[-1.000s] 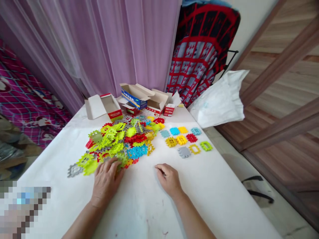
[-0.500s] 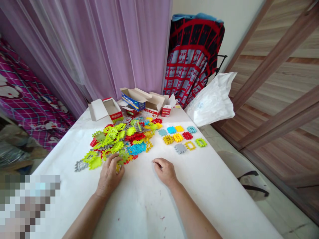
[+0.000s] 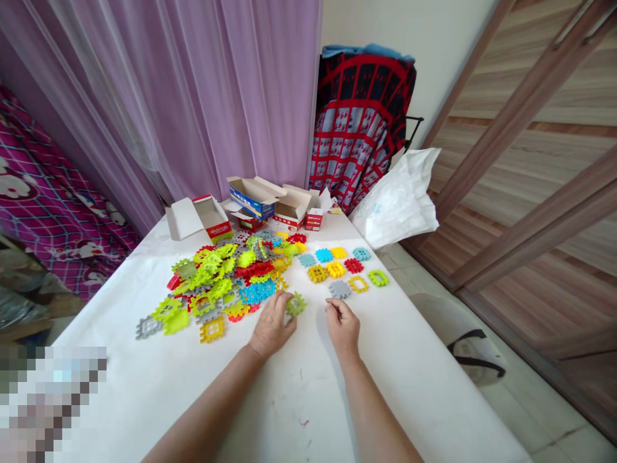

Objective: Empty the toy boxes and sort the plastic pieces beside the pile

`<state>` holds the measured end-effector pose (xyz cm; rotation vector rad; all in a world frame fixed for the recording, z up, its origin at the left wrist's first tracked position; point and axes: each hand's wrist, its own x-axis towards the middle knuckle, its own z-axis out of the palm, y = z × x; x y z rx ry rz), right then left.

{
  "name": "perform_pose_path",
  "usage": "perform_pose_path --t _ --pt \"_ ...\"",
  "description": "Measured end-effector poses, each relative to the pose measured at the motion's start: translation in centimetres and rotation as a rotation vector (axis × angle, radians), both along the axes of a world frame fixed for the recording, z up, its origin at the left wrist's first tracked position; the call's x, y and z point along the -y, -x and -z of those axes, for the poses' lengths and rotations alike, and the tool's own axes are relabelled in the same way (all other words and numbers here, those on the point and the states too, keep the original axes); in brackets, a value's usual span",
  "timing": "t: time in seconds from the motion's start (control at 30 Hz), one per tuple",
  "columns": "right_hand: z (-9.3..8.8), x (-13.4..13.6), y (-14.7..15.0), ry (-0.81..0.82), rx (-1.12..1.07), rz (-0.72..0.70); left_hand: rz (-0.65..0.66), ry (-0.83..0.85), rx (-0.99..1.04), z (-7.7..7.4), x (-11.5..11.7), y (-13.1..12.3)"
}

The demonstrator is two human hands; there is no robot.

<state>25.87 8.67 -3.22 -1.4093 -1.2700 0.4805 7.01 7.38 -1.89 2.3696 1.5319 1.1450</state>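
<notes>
Since a moment ago the left hand [image 3: 272, 325] has crossed from the near left edge of the heap to its right end, and now pinches a lime-green tile [image 3: 295, 303] between thumb and fingertips, holding it tilted just above the white table [image 3: 289, 405]. Beside it the right hand [image 3: 343, 328] has slid forward; its fingers are curled in together, knuckles up, tips on the table just short of a grey tile [image 3: 340, 289]. That grey tile is the nearest of a neat set of tiles [image 3: 336, 269] laid in rows, well apart from one another, to the right of the loose heap of tiles [image 3: 226, 276]. The lime-green tile sits between heap and rows, near both. One yellow tile [image 3: 213, 329] lies alone at the heap's near edge. At the far end stand opened cartons: a red-and-white box [image 3: 208, 217] showing bare cardboard inside, a blue box [image 3: 253, 196] lying on others, a pale box [image 3: 294, 209] and a small red box [image 3: 314, 219]; what these hold cannot be told. A white plastic bag [image 3: 398, 206] slumps over the far right corner, its contents hidden.
</notes>
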Motion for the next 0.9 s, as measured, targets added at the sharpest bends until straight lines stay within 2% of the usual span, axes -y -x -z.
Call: perform_pose_path --t 0.13,0.27,0.5,0.7,0.9 --pt "0.1 -0.5 -0.9 0.003 -0.151 0.087 0.041 0.017 0.001 0.2 -2.1 -1.6" --pt "-0.2 -0.4 -0.6 0.03 -0.135 0.032 0.036 0.045 -0.003 0.3 -3.3 -2.3" --pt "-0.5 0.0 0.0 0.043 -0.026 -0.038 -0.051 0.06 -0.086 0.2 -5.9 -1.5" --pt "-0.4 -0.2 0.0 0.052 0.002 -0.079 -0.025 0.107 -0.152 -0.1 -8.2 -1.1" --pt "-0.7 0.0 0.0 0.066 0.018 -0.105 0.012 0.135 -0.206 -0.4 -8.8 -0.9"
